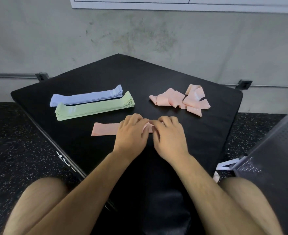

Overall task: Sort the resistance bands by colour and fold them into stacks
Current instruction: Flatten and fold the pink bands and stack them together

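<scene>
The green stack [94, 107] of folded bands lies flat on the black padded surface [156, 78], and everything else is placed from it. Just behind it, close along its far edge, sits the lavender stack [87, 97], equally neat. In front of the green stack and a little to its right, a single pink band [104, 128] lies flat, its left end free. Its right end is covered by both hands. The left hand [131, 131] and the right hand [168, 134] meet over it with fingers curled down, each grip closed on the band where the fabric lifts into a small fold between them. Well to the right of the green stack, a loose pink pile [180, 100] of unfolded bands lies tangled on the same surface. Far to the right of the green stack and nearer the person, off the surface, a stray lavender band [228, 164] lies on the floor beside a dark perforated panel [275, 158].
</scene>
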